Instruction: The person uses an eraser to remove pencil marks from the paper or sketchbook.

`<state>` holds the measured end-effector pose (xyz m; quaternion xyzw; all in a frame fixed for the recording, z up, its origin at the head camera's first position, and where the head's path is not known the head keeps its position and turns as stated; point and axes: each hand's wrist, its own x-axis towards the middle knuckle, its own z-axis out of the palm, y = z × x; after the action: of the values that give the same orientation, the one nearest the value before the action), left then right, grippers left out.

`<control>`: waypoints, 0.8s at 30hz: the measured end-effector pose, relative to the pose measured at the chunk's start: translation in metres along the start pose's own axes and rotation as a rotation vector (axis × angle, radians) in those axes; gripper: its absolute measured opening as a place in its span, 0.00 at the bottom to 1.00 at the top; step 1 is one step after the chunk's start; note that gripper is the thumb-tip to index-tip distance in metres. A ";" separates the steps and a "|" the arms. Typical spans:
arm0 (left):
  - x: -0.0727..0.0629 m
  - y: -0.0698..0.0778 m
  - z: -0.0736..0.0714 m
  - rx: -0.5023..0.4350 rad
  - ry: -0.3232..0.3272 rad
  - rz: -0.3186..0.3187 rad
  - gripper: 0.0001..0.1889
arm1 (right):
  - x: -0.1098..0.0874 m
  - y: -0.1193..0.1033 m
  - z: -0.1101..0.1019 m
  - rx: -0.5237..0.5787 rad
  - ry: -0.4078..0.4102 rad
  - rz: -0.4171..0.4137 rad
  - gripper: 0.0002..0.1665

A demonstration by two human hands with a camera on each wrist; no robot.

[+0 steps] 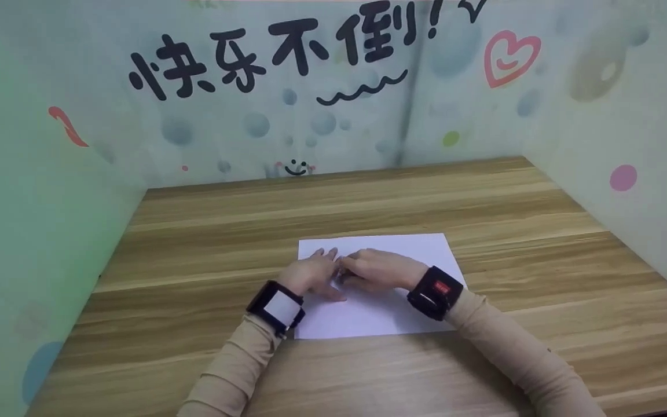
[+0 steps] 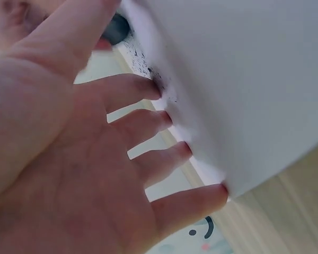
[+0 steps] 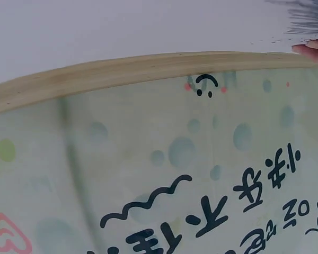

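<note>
A white sheet of paper [image 1: 380, 321] lies on the wooden table. My left hand [image 1: 312, 274] rests on its left part, and the left wrist view shows the spread fingertips touching the sheet. Close beside it, my right hand [image 1: 384, 269] has its fingers curled over the paper. It grips a dark, round-ended object [image 2: 116, 29], mostly hidden by the hands, so its kind is unclear. Black marks [image 3: 310, 20] and small dark specks cover the paper near that object. At the right wrist view's edge, a few fingertips [image 3: 314, 48] show beside the marks.
The wood-grain table [image 1: 223, 231] reaches back to a printed wall [image 1: 356, 139] with dark lettering and bubble shapes. Side walls stand at left and right. Each wrist wears a black band, such as the right band [image 1: 435, 293].
</note>
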<state>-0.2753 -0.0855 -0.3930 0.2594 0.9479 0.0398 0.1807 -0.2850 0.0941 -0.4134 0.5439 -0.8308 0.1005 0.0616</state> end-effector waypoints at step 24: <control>0.002 0.000 -0.005 0.026 -0.018 0.010 0.44 | 0.008 0.014 -0.006 0.060 0.161 0.321 0.08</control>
<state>-0.2784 -0.0842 -0.3891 0.2669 0.9453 0.0260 0.1858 -0.3009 0.0939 -0.4071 0.3961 -0.8960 0.1770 0.0950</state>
